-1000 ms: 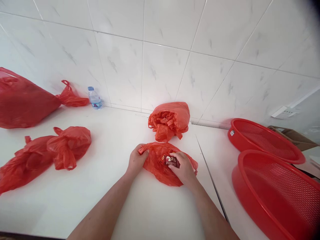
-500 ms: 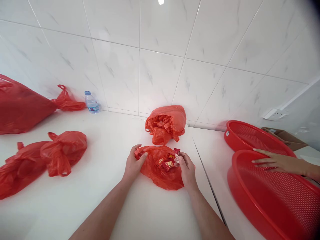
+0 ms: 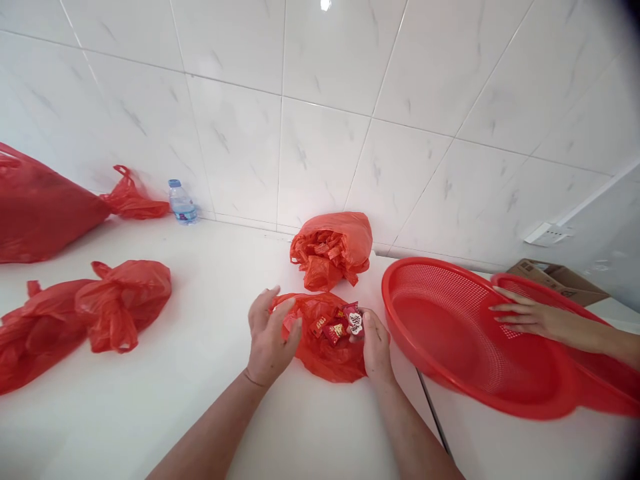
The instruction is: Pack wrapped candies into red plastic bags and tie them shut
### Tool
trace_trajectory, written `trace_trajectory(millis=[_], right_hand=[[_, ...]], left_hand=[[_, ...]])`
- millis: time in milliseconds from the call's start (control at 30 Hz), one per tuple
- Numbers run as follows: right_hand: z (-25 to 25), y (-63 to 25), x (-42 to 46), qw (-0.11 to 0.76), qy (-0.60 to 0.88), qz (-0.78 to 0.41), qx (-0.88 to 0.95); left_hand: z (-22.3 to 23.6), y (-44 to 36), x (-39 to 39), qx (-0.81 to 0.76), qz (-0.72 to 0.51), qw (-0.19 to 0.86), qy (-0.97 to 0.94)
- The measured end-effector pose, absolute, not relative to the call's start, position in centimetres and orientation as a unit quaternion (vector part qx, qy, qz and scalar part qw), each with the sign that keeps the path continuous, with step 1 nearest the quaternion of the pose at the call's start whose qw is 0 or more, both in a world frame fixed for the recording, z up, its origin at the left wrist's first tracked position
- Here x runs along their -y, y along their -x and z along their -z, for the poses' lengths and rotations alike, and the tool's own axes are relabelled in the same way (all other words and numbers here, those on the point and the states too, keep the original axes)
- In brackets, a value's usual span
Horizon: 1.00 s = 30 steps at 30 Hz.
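A small red plastic bag (image 3: 325,353) lies open on the white counter (image 3: 210,373) in front of me, with several wrapped candies (image 3: 340,323) showing at its mouth. My left hand (image 3: 267,337) pinches the bag's left edge between thumb and fingers. At the bag's right side, my right hand (image 3: 375,343) grips the edge beside the candies. Behind it stands a fuller red bag (image 3: 333,248) of similar wrapped pieces.
Another person's hand (image 3: 525,319) pushes a red mesh basket (image 3: 450,347) in from the right, over a second red basket (image 3: 580,320). Several red bags (image 3: 120,300) lie at left. A water bottle (image 3: 181,202) stands by the tiled wall. A cardboard box (image 3: 560,273) sits far right.
The other person's hand has slid the red basket leftward, close to my right hand. My left hand shifted its grip on the bag's edge; the bag's mouth stays open.
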State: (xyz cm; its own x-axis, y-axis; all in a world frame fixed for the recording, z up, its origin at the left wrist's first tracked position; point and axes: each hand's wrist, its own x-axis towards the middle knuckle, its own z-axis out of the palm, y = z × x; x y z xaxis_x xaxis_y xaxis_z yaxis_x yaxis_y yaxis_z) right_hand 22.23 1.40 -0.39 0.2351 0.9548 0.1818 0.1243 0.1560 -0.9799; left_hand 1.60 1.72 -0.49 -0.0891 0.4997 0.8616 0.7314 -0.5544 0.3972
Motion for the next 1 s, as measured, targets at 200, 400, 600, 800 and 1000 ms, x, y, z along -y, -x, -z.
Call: trace_trajectory(millis=[200,400,600,800,1000], right_hand=[[0.7,-22.2,-1.4,0.53,0.536,-0.356,0.553],[0.1,-20.8,-0.4,0.448,0.443,-0.354,0.691],[0.0,-21.1,-0.5,0.447,0.48,-0.305,0.691],[0.8,-22.4,-2.1,0.452,0.592,-0.199,0.638],[2.3,-22.7,-2.9,0.384,0.603,-0.221,0.663]], left_hand=[[0.6,-3.3,-0.9,0.357,0.485,0.047,0.797],[1.0,-4.2,-0.9,0.361,0.42,-0.025,0.833],[1.0,-3.4,-1.3,0.386,0.405,-0.112,0.821],[1.0,-3.1,-1.5,0.406,0.394,-0.136,0.813],[1.3,-3.2,-1.5,0.413,0.376,-0.126,0.82]])
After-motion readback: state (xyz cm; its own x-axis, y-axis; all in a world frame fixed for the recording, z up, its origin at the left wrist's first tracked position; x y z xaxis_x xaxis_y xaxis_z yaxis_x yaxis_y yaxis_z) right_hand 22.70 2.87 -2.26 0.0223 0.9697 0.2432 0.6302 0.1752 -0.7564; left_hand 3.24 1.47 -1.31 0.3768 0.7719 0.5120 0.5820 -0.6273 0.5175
